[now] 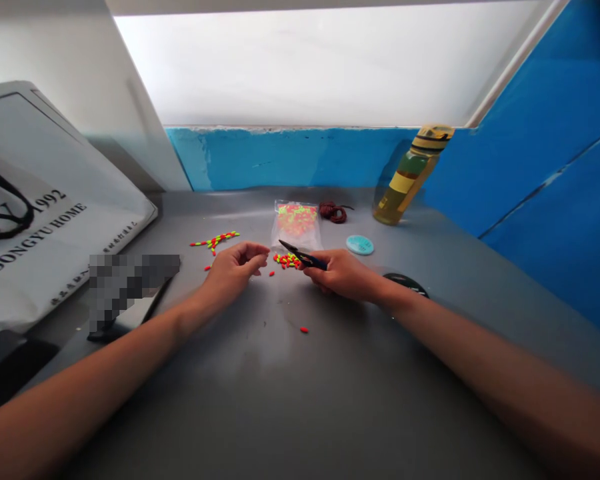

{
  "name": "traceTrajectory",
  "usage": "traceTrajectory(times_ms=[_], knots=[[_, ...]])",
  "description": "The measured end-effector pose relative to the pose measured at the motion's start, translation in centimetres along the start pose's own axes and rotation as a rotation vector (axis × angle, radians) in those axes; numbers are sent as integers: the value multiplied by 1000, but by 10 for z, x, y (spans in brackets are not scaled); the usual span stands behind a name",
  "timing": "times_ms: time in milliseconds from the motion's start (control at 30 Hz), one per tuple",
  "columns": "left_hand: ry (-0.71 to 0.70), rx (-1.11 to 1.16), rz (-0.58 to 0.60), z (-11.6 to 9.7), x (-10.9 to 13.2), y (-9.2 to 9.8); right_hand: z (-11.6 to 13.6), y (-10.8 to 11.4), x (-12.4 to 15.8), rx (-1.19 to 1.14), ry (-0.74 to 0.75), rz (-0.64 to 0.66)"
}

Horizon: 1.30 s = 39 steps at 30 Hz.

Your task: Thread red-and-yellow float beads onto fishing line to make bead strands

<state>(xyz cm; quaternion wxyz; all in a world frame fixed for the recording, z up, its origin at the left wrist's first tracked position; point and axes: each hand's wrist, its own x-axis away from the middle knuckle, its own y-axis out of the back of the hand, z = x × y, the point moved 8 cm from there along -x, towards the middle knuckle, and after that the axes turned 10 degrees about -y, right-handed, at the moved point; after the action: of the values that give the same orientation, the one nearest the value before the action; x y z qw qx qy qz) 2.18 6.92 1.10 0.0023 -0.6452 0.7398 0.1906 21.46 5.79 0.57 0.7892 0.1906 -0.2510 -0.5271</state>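
My right hand (344, 273) is wrapped round a pair of dark pointed pliers (296, 251), whose jaws point up and left. To their left my left hand (236, 265) is closed in a pinch; anything between its fingertips is too small to make out. Between the hands lies a pile of red and yellow-green beads (283, 259), partly behind the pliers and right hand. A clear bag (296, 230) holding more such beads lies just beyond. More beads (215, 241) lie in a branching line past my left hand. A single red bead (304, 330) sits nearer to me.
A coil of dark red cord (334, 212) lies beside the bag. A turquoise disc (360, 245) and a dark round object (406, 284) are on the right. A yellow-capped bottle (405, 183) stands at the back. On the left are a white bag (45, 200) and a blurred-out device (130, 293).
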Motion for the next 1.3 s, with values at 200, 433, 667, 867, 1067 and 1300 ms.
traceTrajectory(times_ms=[200, 433, 667, 867, 1067, 1300], knots=[[207, 359, 0, 5, 4, -10, 3, 0, 5, 29, -1, 7], [317, 570, -20, 9, 7, -10, 10, -1, 4, 109, 109, -22], [316, 678, -31, 9, 3, -8, 17, -12, 16, -14, 86, 111], [344, 743, 1, 6, 7, -12, 12, -15, 14, -112, -37, 181], [351, 744, 19, 6, 10, -15, 14, -13, 14, -110, -27, 152], [346, 758, -31, 5, 7, -12, 13, -16, 13, -84, -30, 166]])
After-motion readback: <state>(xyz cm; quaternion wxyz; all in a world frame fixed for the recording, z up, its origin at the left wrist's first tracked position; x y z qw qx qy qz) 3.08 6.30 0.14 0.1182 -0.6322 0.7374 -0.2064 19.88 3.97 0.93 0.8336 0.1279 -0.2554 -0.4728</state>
